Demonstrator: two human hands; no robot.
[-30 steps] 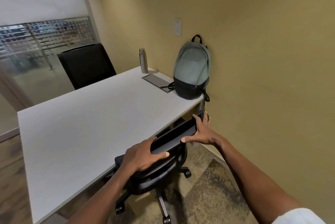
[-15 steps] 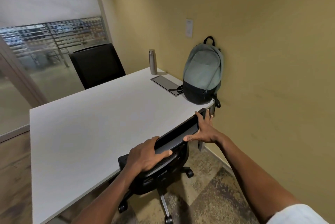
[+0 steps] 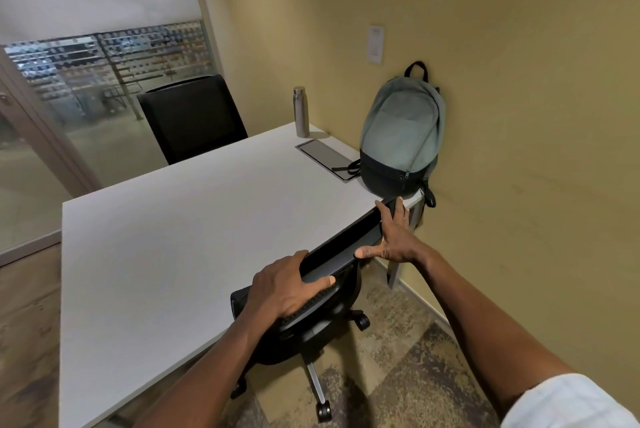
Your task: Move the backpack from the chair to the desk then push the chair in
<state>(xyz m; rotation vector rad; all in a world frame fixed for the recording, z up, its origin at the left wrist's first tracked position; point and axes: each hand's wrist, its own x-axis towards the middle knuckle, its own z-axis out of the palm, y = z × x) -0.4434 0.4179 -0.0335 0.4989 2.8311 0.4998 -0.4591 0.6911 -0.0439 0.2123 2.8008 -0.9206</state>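
The grey-green backpack [image 3: 401, 137] with a black base stands upright on the white desk [image 3: 194, 240], at its far right corner, leaning on the yellow wall. The black office chair [image 3: 311, 327] sits at the desk's near edge, its backrest top against the desk edge and its seat hidden under the desk. My left hand [image 3: 284, 285] grips the left part of the backrest top, fingers curled over it. My right hand [image 3: 394, 237] lies flat with spread fingers on the right end of the backrest.
A steel bottle [image 3: 301, 112] and a flat grey cable hatch [image 3: 325, 157] sit near the backpack. A second black chair [image 3: 194, 116] stands across the desk before a glass partition. The yellow wall runs close on the right; patterned carpet lies below.
The chair has slid further under the desk, its backrest now at the desk edge. Both hands stayed on the backrest, and my view moved forward and closer.
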